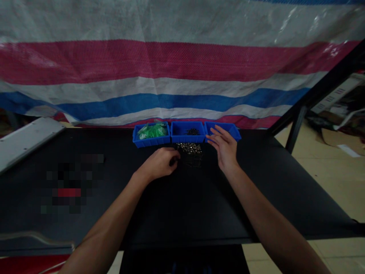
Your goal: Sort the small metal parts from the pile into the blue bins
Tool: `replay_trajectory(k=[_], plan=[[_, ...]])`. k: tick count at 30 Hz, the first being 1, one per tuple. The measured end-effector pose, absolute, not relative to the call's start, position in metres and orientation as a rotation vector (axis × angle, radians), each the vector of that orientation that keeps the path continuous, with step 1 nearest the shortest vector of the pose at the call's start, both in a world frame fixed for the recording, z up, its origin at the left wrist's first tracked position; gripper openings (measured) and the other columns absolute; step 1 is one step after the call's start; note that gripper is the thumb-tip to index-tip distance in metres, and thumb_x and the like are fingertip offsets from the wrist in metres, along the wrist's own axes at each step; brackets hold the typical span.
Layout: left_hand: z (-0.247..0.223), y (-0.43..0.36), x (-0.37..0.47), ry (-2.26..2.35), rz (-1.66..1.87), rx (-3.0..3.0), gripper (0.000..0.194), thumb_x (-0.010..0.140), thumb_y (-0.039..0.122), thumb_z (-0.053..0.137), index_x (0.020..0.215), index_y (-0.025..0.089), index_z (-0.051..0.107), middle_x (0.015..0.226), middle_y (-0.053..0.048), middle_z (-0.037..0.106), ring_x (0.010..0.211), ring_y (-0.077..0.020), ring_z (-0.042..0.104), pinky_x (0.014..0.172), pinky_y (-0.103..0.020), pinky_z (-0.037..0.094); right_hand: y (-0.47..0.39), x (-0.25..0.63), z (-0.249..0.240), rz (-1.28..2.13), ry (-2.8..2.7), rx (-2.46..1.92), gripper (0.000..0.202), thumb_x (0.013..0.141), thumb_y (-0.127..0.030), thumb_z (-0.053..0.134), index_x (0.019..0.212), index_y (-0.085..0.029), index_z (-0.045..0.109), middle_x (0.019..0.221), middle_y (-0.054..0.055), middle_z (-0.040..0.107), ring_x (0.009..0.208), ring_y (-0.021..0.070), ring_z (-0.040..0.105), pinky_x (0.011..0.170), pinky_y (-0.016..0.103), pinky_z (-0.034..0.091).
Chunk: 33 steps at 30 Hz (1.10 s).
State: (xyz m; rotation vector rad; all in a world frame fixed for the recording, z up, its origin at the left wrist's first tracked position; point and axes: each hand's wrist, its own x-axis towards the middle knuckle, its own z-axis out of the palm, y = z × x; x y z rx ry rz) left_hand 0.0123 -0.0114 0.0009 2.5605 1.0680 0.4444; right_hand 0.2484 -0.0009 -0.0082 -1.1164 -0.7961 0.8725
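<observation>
My left hand (161,163) is closed at the left edge of a pile of small shiny metal pieces (189,148), thumb and fingertips pressed together. Whatever it may pinch is too small to make out. Dark thin pieces (194,163) lie just in front of the pile and are hard to see. My right hand (225,148) hangs over the front of the right blue bin (234,131), its fingers stretched and apart. The middle blue bin (178,128) holds small dark screw-like pieces (193,131). Green plastic-wrapped material (154,130) fills much of the left blue bin (146,143).
The bins stand in a row at the back of the black table (182,217). Behind them hangs a striped tarp (159,61). A white panel (28,140) lies at the far left, near a pixelated patch. A black metal frame post (296,129) rises at the right.
</observation>
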Motion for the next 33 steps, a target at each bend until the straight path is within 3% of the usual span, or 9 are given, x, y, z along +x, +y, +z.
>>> replay_trajectory(k=[5, 9, 14, 19, 27, 33], plan=[[0.004, -0.013, 0.013, 1.03, 0.442, 2.599, 0.012, 0.085, 0.02, 0.059, 0.094, 0.016, 0.066, 0.085, -0.005, 0.065, 0.072, -0.0163, 0.06, 0.064, -0.028, 0.047, -0.005, 0.243, -0.005, 0.972, -0.813, -1.12, 0.037, 0.068, -0.022, 0.069, 0.105, -0.023, 0.07, 0.103, 0.005, 0.076, 0.075, 0.0172, 0.072, 0.072, 0.034, 0.057], [0.002, -0.011, 0.009, 0.973, 0.42, 2.613, 0.011, 0.084, 0.013, 0.057, 0.089, 0.016, 0.067, 0.087, -0.006, 0.064, 0.073, -0.0163, 0.061, 0.065, -0.027, 0.048, -0.006, 0.243, -0.003, 1.032, -0.814, -1.118, 0.034, 0.068, -0.025, 0.071, 0.102, -0.025, 0.07, 0.1, 0.003, 0.076, 0.073, 0.0159, 0.071, 0.07, 0.031, 0.056], [-0.001, -0.007, 0.009, 0.989, 0.47, 2.632, 0.015, 0.091, 0.01, 0.051, 0.091, 0.016, 0.065, 0.089, -0.007, 0.064, 0.079, -0.0183, 0.063, 0.073, -0.03, 0.052, -0.006, 0.246, -0.004, 1.048, -0.876, -1.148, 0.03, 0.072, -0.029, 0.071, 0.101, -0.026, 0.07, 0.102, 0.004, 0.075, 0.074, 0.0175, 0.07, 0.069, 0.034, 0.055], [0.002, -0.007, 0.015, 1.012, 0.798, 2.547, 0.02, 0.094, 0.012, 0.05, 0.106, 0.016, 0.067, 0.104, -0.009, 0.066, 0.094, -0.0196, 0.065, 0.087, -0.035, 0.054, -0.008, 0.242, -0.003, 1.094, -0.979, -1.137, 0.026, 0.073, -0.029, 0.071, 0.099, -0.024, 0.071, 0.095, 0.004, 0.076, 0.069, 0.0154, 0.068, 0.067, 0.032, 0.052], [-0.001, -0.013, 0.028, 1.063, 1.208, 2.035, 0.008, 0.085, 0.02, 0.068, 0.092, 0.016, 0.07, 0.09, -0.004, 0.075, 0.082, -0.018, 0.073, 0.081, -0.031, 0.06, -0.014, 0.231, -0.003, 1.274, -1.427, -1.052, 0.026, 0.074, -0.031, 0.076, 0.097, -0.021, 0.074, 0.088, 0.006, 0.077, 0.073, 0.0173, 0.07, 0.067, 0.031, 0.051], [-0.001, -0.015, 0.032, 1.091, 1.232, 1.886, 0.012, 0.083, 0.027, 0.071, 0.086, 0.016, 0.069, 0.084, -0.004, 0.076, 0.08, -0.0195, 0.074, 0.076, -0.03, 0.062, -0.017, 0.228, -0.006, 1.341, -1.455, -0.957, 0.023, 0.072, -0.03, 0.079, 0.093, -0.021, 0.075, 0.087, 0.005, 0.077, 0.079, 0.0178, 0.071, 0.076, 0.034, 0.054]])
